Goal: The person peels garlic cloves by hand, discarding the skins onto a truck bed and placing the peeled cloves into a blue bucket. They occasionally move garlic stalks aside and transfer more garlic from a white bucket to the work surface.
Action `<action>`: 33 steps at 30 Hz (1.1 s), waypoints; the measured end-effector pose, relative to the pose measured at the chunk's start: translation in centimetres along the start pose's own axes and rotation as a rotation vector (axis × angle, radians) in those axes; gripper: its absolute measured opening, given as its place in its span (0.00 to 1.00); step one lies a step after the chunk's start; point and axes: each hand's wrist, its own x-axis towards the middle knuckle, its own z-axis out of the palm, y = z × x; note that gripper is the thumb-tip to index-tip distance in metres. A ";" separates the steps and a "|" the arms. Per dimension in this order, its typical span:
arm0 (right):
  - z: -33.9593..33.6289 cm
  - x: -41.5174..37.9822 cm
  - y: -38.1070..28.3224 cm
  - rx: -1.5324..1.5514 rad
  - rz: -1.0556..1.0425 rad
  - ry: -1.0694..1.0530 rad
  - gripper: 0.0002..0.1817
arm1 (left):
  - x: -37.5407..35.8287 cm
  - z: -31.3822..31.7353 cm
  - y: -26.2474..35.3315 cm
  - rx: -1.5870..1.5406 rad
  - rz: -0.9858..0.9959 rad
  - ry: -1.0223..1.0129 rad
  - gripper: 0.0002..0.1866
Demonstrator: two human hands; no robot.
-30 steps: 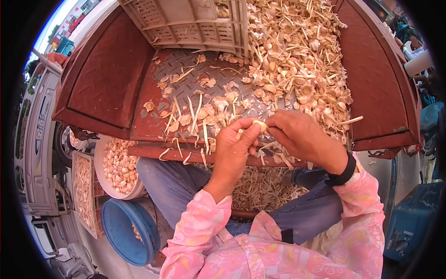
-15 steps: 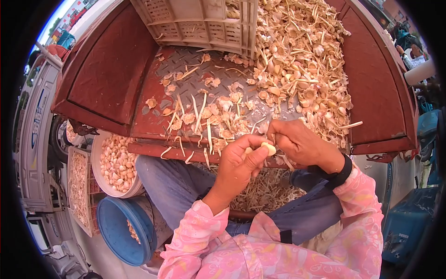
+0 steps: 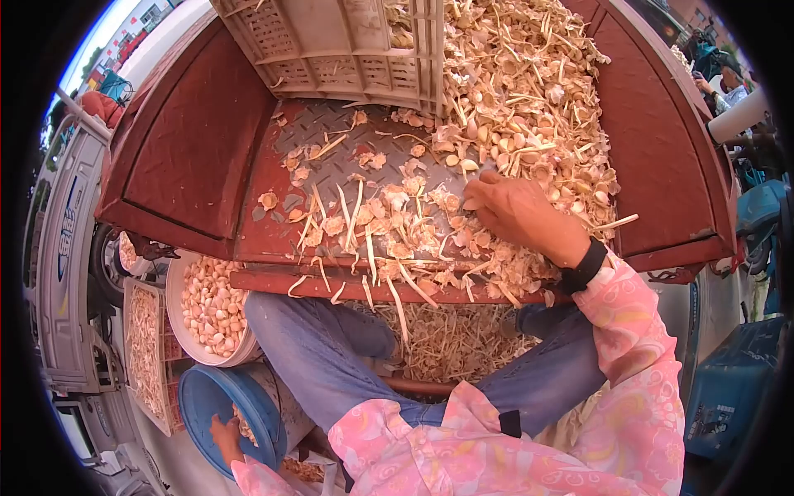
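My left hand (image 3: pixel 225 436) reaches inside the blue bucket (image 3: pixel 188 413) at the lower left, above some cloves in it; its fingers are partly spread and I make out nothing held in them. On the truck bed, my right hand (image 3: pixel 517 213) bends its fingers down at the near edge of the garlic pile (image 3: pixel 529 91). Its fingertips are pressed together beside loose pale cloves (image 3: pixel 469 164), and whatever they may hold is hidden. Papery skins and stalks (image 3: pixel 397 207) lie scattered to the left of that hand.
A plastic crate (image 3: pixel 347 62) stands tilted at the back of the red bed. Left of my legs are a white bucket of cloves (image 3: pixel 217 306) and a crate of garlic scraps (image 3: pixel 145 347). A blue vehicle (image 3: pixel 736 380) is at the right, and a person (image 3: pixel 728 93) shows behind.
My left hand has left the bed's front edge and gone down-left into the blue bucket. My right hand has moved up to the pile. The pale clove between the hands no longer shows there.
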 end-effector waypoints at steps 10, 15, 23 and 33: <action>0.0 2.4 4.4 0.032 0.089 0.296 0.05 | -6.5 -13.2 32.4 -1.189 0.702 -0.157 0.12; 0.2 4.4 4.0 -0.153 0.081 -0.014 0.12 | -13.2 -10.6 43.0 -1.242 0.928 -0.625 0.11; -0.4 -0.1 0.9 0.008 -0.072 -0.025 0.13 | -15.8 -6.0 48.4 -1.074 0.917 -0.662 0.23; -0.8 -2.5 -2.5 0.498 -0.119 0.175 0.12 | -15.9 -5.4 47.6 -1.408 0.624 -1.257 0.08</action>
